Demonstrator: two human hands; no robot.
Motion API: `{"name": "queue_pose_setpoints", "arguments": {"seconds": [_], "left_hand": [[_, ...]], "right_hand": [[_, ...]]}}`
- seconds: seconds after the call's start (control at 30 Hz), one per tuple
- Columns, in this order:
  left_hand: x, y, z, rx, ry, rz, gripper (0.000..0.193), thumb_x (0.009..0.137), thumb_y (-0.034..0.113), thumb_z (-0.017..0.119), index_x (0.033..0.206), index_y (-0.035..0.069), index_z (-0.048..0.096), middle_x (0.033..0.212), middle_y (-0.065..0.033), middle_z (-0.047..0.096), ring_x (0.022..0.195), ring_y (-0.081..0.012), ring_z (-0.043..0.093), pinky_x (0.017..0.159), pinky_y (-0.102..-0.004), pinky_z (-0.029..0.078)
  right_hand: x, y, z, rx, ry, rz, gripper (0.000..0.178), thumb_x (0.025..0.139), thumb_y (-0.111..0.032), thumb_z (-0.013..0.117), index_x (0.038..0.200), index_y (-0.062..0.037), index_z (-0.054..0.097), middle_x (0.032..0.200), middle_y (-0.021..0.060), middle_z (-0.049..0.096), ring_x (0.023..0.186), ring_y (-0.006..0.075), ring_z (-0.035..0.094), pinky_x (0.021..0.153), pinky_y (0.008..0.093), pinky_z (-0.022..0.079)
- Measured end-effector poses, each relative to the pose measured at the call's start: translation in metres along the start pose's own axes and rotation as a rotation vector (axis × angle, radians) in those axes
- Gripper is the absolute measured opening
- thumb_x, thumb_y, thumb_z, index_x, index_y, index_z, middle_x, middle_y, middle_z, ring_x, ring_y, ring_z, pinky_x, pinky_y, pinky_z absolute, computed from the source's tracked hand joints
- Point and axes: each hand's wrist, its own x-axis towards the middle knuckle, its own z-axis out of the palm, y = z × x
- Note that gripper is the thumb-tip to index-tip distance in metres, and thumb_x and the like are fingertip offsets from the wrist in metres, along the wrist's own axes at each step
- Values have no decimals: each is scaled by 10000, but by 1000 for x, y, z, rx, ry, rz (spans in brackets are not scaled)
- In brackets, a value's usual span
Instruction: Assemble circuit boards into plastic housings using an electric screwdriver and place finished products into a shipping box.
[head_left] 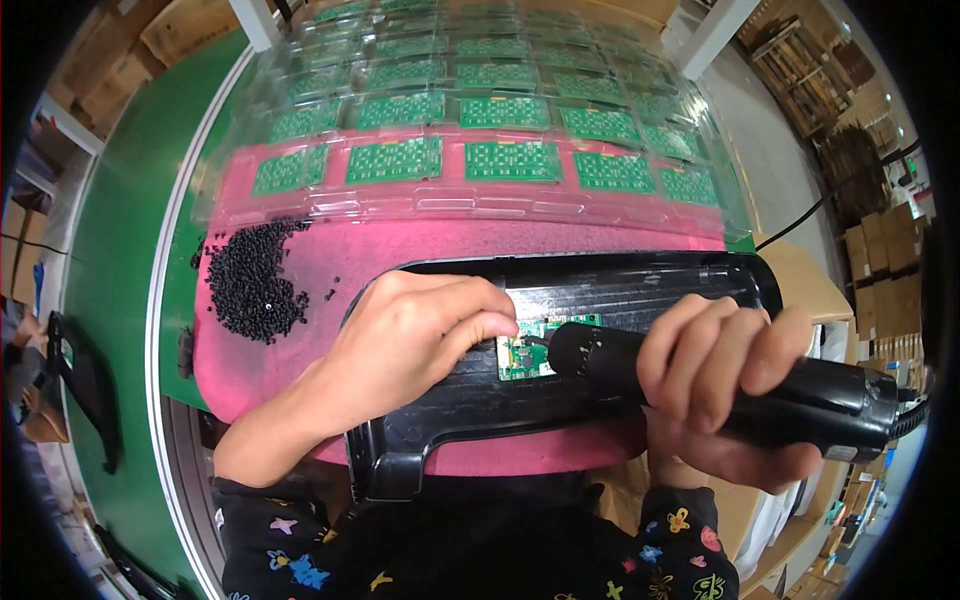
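Observation:
My right hand is wrapped round a black electric screwdriver, held nearly level with its nose pointing left. The screwdriver's tip meets a green circuit board that lies inside a long black plastic housing. From the left, my left hand reaches over the housing, thumb and forefinger pinched at the board's upper left corner, close to the tip. What sits between those fingertips is too small to make out. Part of the board is hidden behind the screwdriver's nose.
A heap of small black screws lies on the pink mat to the left. Behind the housing, clear plastic trays hold rows of green circuit boards. Cardboard boxes stand at the right. A cord trails off the screwdriver's rear end.

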Motion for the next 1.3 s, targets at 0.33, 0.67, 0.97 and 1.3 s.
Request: {"name": "queue_pose_setpoints", "arguments": {"seconds": [0.33,0.67,0.97,1.3], "left_hand": [[-2,5,-7,207,85,-129,155,937,99,619,846,-25,597,719,-161,597,670,-356,611,620,-377,482],[-8,-13,-4,154,39,-36,116,860,61,670,932,-14,618,876,-175,651,828,-385,646,708,-417,520],[-9,-8,-6,210,-13,-31,122,866,82,654,937,-9,613,880,-183,645,835,-409,631,678,-478,496],[-10,-11,-8,311,-117,29,162,865,156,667,894,2,625,876,-154,662,817,-383,657,653,-484,526]], "right_hand": [[-6,14,5,-272,-33,202,629,792,-654,716,949,-99,463,625,-11,535,457,129,503,506,293,448],[-3,20,15,-306,35,272,628,820,-665,663,951,-87,456,617,-11,492,450,112,450,489,278,404],[34,44,9,-313,-257,438,512,878,-521,656,943,-50,465,584,9,442,439,100,419,428,248,368],[19,42,19,-312,-106,377,562,852,-539,693,985,-37,479,600,10,463,468,108,430,446,266,366]]}}
